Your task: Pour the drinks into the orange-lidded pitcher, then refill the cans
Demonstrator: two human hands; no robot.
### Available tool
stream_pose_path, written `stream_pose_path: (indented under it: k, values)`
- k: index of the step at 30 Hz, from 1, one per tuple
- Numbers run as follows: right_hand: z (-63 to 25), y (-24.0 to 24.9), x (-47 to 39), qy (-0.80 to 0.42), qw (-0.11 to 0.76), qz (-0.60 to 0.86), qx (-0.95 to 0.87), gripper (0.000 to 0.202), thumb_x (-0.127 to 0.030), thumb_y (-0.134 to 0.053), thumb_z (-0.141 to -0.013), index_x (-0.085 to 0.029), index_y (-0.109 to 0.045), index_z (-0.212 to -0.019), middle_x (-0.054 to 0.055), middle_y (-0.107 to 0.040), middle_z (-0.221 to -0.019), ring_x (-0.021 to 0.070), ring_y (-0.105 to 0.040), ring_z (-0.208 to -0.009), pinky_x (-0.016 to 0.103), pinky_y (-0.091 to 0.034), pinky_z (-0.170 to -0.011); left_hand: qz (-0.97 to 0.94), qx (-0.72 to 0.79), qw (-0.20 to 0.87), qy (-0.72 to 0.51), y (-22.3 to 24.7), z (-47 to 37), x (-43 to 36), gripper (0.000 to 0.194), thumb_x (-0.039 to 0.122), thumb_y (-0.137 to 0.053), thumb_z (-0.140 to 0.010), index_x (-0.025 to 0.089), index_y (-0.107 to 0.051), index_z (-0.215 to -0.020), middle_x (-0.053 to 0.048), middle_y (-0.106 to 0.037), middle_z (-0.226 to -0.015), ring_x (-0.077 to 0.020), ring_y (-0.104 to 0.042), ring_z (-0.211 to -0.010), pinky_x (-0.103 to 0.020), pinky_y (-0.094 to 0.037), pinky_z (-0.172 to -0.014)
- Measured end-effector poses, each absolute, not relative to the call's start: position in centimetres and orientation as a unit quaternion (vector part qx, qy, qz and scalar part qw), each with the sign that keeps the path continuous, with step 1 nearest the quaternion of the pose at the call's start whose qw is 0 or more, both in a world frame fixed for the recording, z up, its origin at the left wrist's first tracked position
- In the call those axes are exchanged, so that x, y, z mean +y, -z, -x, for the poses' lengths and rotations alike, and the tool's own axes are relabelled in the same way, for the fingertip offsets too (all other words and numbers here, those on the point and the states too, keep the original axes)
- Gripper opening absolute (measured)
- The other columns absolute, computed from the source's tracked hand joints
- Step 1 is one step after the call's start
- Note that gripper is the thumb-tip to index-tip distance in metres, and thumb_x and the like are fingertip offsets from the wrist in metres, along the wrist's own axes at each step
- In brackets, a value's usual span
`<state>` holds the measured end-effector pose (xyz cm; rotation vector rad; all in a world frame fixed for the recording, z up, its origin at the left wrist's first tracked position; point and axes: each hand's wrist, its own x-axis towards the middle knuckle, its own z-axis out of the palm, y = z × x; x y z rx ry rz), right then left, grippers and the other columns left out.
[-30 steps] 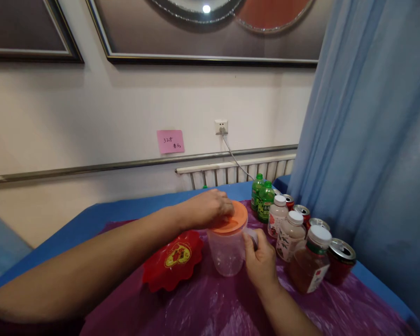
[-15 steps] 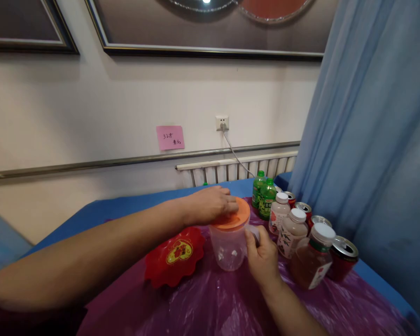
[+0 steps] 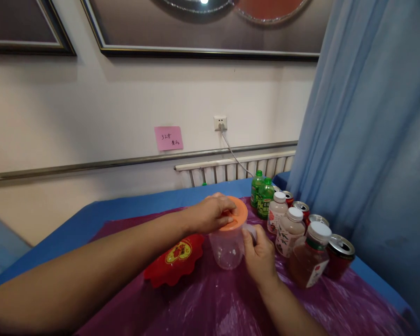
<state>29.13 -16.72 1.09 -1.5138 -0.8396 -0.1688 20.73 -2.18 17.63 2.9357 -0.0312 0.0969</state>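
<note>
Centrally, a clear plastic pitcher stands on a purple sheet short of the back edge of the table, apparently light, slightly flexible and slick; its handle offers the surest hold. The right hand wraps its fingers around it; the left hand bends its fingers, nearly together, onto the orange lid, any pinch unclear. A red dish crowds one side, bottles and cans the right edge.

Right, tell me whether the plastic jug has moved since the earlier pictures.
No, not noticeably: held by the right hand, the plastic jug keeps its place below the wall socket; both drift slightly together in the frame.
</note>
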Motion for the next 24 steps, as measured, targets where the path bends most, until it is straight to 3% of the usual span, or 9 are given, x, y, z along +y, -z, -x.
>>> stream_pose_path:
  k: [7, 14, 24]
  values:
    - [-29.3, -1.1, -16.7, 0.071, 0.648, 0.657, -0.379, 0.033, -0.048, -0.050, -0.101, -0.023, -0.052, -0.079, -0.002, -0.059, -0.064, 0.0142, -0.053, -0.056, 0.024, -0.036, -0.054, -0.997, -0.044, 0.063, -0.009, -18.0, -21.5, -0.4, 0.017, 0.016, -0.066, -0.086, 0.019, -0.067, -0.103, -0.006, -0.070, -0.105, -0.0198, -0.062, -0.098, -0.030, -0.047, -0.088]
    - [-29.3, -1.3, -16.4, 0.086, 0.650, 0.661, -0.365, 0.036, -0.052, -0.049, -0.100, -0.024, -0.051, -0.077, -0.003, -0.057, -0.061, 0.0148, -0.052, -0.054, 0.025, -0.035, -0.053, -0.990, -0.134, -0.022, 0.035, -19.4, -21.8, 0.1, 0.017, 0.015, -0.053, -0.095, 0.019, -0.069, -0.098, -0.008, -0.071, -0.108, -0.0196, -0.060, -0.092, -0.030, -0.045, -0.084]
    - [-29.2, -1.5, -16.4, 0.088, 0.648, 0.661, -0.367, 0.036, -0.052, -0.049, -0.099, -0.025, -0.050, -0.076, -0.003, -0.057, -0.060, 0.0151, -0.051, -0.053, 0.025, -0.034, -0.052, -0.990, -0.117, 0.080, 0.005, -18.8, -21.3, 0.6, 0.017, 0.021, -0.054, -0.097, 0.020, -0.070, -0.101, -0.009, -0.073, -0.107, -0.0203, -0.063, -0.097, -0.032, -0.047, -0.089]
